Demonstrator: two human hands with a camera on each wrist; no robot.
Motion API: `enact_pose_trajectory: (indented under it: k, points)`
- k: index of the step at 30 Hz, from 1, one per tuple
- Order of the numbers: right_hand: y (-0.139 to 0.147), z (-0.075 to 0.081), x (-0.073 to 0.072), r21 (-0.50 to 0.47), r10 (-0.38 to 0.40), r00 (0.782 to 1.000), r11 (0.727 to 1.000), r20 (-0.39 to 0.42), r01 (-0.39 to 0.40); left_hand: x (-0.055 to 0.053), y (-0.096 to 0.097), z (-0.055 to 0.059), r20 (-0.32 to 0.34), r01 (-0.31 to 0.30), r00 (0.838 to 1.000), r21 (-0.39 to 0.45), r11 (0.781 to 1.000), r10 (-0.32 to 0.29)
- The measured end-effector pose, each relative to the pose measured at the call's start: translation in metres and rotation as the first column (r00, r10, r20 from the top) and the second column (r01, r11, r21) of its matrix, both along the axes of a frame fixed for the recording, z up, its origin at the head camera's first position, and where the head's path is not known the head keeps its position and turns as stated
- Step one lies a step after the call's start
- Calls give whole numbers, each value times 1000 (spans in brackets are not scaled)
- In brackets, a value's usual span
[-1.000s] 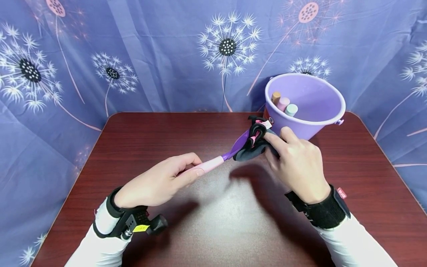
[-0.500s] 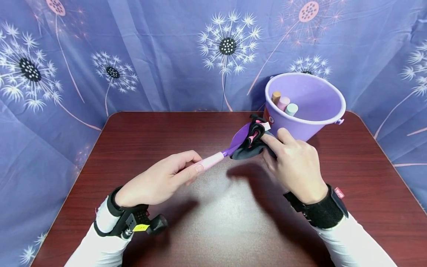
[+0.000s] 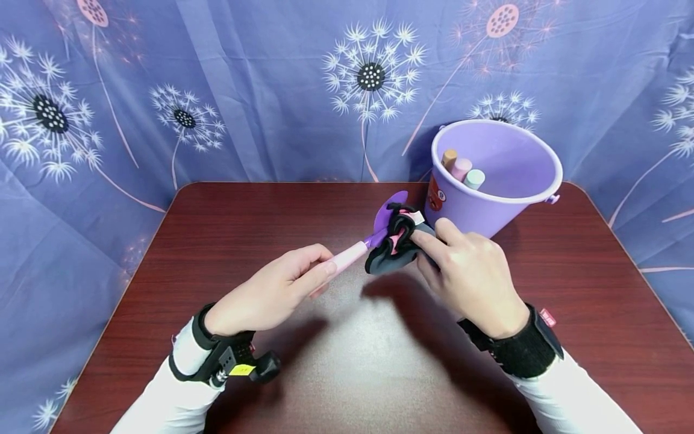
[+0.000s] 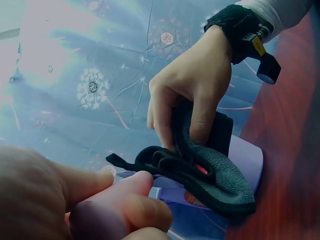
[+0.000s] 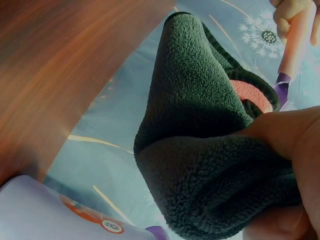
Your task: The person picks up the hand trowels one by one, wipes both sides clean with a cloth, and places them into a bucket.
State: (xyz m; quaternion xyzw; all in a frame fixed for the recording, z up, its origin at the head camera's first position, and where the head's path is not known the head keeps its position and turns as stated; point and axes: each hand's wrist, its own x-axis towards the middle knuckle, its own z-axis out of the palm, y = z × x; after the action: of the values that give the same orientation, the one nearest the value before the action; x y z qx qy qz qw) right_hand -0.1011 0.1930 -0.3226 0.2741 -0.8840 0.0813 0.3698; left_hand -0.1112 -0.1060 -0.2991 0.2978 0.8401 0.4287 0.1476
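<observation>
My left hand [image 3: 276, 286] grips the pink handle of a small shovel [image 3: 347, 256], whose purple blade tilts up above the table. Bunched in my right hand [image 3: 468, 274] is a dark grey fuzzy cloth [image 3: 396, 262] with black edging and a pink patch. The cloth lies against the lower part of the blade, and the blade's upper end shows past it. In the right wrist view the thumb and fingers pinch the folded cloth [image 5: 195, 90]. The left wrist view shows the cloth [image 4: 227, 182] just past the left hand's fingers; it hides most of the blade there.
A purple bucket [image 3: 477, 214] stands at the back right of the brown table [image 3: 244, 223], close behind my right hand. Several bottle-like things with tan, pink [image 3: 461, 169] and pale green tops lean inside it. A blue flowered curtain [image 3: 271, 90] hangs behind the table.
The cloth and right hand have moved left and slightly down along the blade. More of the blade's upper end shows now. The left hand has shifted slightly right with the handle.
</observation>
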Motion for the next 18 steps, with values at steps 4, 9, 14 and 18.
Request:
enact_pose_trajectory:
  k: [4,9,14,18]
  points:
    - [-3,2,3,19,42,999,999,-1,-42,-1,2,-3,-1,-3,1000,10,1000,3]
    - [-10,12,8,34,101,995,994,-11,-101,-2,3,-5,2,3,1000,18,1000,-3]
    - [-16,22,12,48,137,990,990,-34,-136,-2,5,-6,1,7,1000,15,1000,-7]
    - [-17,24,13,54,155,987,987,-51,-153,-1,6,-5,5,-10,1000,-7,1000,11]
